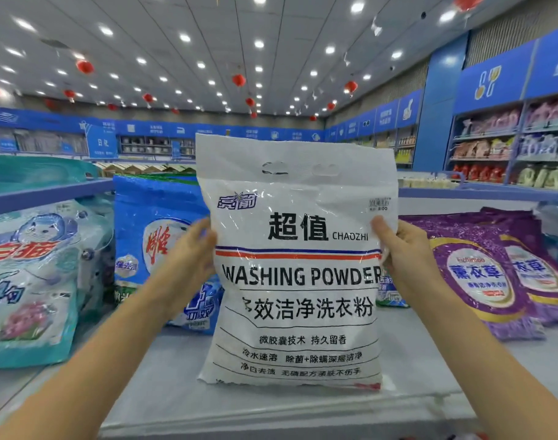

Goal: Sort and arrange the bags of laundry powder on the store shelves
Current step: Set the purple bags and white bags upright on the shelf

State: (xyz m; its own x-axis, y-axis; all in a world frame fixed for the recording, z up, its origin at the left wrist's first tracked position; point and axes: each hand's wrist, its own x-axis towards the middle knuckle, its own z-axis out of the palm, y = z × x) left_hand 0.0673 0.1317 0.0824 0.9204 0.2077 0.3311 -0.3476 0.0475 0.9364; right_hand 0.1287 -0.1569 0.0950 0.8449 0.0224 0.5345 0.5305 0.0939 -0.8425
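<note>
Our left hand [188,249] and right hand [401,249] grip the upright white plastic washing-powder bag [296,281] by its side edges.

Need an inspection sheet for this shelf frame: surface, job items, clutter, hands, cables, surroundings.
Surface: pale grey shelf top, bags standing along it.
Job's things: white plastic washing-powder bag upright at centre; teal plastic bag with a cat print at left; blue plastic bag behind the white one; two purple plastic bags tilted back at right.
Clutter: nothing seen.
Grippers: left hand grips the white bag's left edge; right hand holds its right edge, thumb on the front.
Cables: nothing seen.
Surroundings: blue wall shelves with stock at right; red lanterns under the ceiling.
</note>
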